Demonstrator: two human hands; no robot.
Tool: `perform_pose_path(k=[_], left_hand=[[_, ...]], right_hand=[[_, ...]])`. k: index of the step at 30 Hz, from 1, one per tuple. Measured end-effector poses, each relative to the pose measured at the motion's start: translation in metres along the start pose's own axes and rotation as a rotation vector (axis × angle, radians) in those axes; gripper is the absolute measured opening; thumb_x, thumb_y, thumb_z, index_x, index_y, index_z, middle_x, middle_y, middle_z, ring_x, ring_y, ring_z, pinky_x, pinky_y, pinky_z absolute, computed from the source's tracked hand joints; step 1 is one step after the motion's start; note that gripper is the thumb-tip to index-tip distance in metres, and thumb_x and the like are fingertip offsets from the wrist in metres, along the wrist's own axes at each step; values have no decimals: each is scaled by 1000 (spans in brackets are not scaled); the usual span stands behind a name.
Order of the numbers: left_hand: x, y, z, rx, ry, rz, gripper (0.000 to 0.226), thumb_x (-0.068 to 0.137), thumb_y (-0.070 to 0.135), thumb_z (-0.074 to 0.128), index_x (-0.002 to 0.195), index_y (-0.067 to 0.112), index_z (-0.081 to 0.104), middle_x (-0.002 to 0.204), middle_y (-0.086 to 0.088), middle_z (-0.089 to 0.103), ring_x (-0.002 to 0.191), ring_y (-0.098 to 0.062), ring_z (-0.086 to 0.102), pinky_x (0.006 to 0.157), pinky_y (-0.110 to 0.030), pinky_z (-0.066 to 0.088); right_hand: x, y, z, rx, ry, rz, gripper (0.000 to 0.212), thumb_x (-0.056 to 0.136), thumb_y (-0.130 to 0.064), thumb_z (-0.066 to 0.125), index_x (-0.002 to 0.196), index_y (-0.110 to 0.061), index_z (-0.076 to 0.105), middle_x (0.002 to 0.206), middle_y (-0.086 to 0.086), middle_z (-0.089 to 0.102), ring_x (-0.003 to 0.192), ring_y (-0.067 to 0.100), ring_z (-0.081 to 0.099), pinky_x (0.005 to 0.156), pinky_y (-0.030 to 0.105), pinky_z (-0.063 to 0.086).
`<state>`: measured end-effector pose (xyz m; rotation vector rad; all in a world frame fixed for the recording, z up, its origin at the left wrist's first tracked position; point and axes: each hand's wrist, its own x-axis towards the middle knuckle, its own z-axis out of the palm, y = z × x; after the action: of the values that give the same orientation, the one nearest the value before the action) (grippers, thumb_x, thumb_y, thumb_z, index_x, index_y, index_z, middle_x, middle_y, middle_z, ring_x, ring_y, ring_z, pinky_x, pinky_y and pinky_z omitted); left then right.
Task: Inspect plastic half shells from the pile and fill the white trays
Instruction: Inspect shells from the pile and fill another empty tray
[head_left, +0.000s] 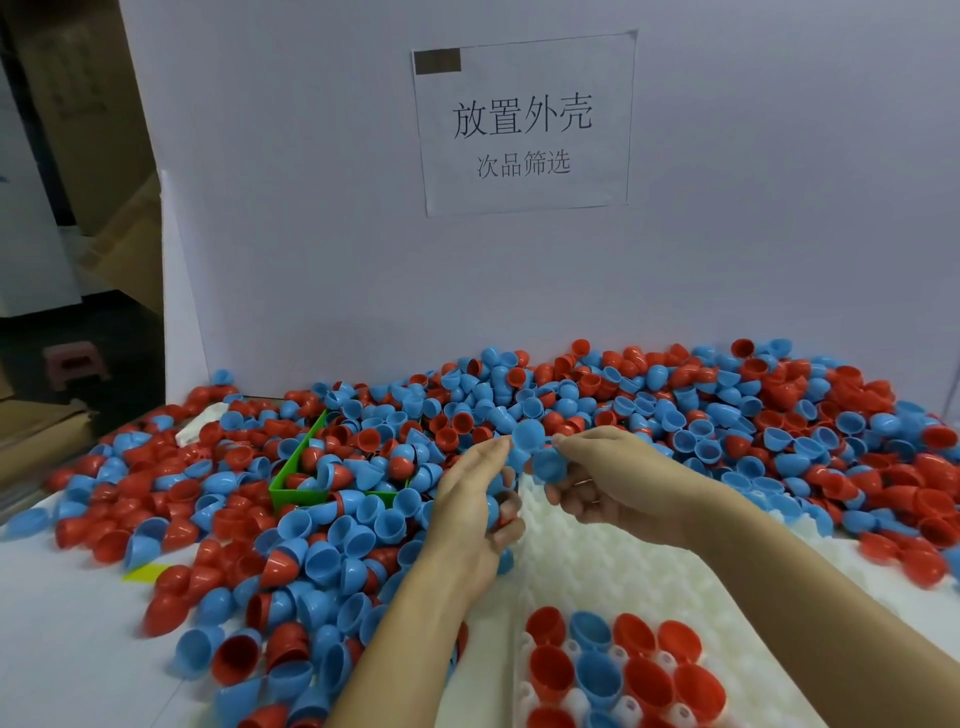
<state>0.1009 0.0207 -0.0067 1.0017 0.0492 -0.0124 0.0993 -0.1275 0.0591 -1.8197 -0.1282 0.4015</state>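
Observation:
A big pile of red and blue half shells (675, 415) covers the table in front of me. My left hand (475, 499) cradles several blue shells in its curled fingers, and its fingertips touch a blue shell (527, 435) held up above the pile. My right hand (597, 475) pinches that same raised shell from the right and holds a second blue shell (549, 465) under it. The white tray (623, 566) lies below my hands, with red and blue shells (623, 670) seated in its near rows.
A green bin (291, 473) sits half buried in shells left of my hands. A white backboard with a paper sign (524, 124) stands behind the pile. A yellow tag (143, 571) lies at the left. Cardboard boxes (93, 130) and a pink stool (72, 364) are off the table's left side.

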Motion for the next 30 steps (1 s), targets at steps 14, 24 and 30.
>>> perform_pose_path(k=[14, 24, 30], left_hand=[[0, -6, -1, 137, -75, 59, 21, 95, 19, 67, 110, 7, 62, 65, -3, 59, 43, -10, 37, 34, -19, 28], [0, -11, -1, 294, 33, 189, 14, 95, 29, 67, 99, 17, 63, 71, -3, 73, 45, -12, 52, 37, -18, 36], [-2, -8, -1, 302, -108, 148, 19, 99, 33, 60, 105, 15, 65, 90, -12, 76, 51, -16, 58, 39, -21, 34]], right_hand=[[10, 6, -2, -271, 409, -162, 20, 103, -34, 49, 100, -19, 61, 74, 2, 68, 56, 9, 56, 51, 21, 46], [12, 13, 12, -760, 444, -447, 35, 94, -36, 67, 120, -13, 68, 69, -15, 54, 57, -1, 51, 51, 10, 36], [3, 8, -1, -816, 492, -461, 18, 94, -26, 68, 101, -10, 75, 68, -13, 56, 55, 4, 52, 46, 10, 37]])
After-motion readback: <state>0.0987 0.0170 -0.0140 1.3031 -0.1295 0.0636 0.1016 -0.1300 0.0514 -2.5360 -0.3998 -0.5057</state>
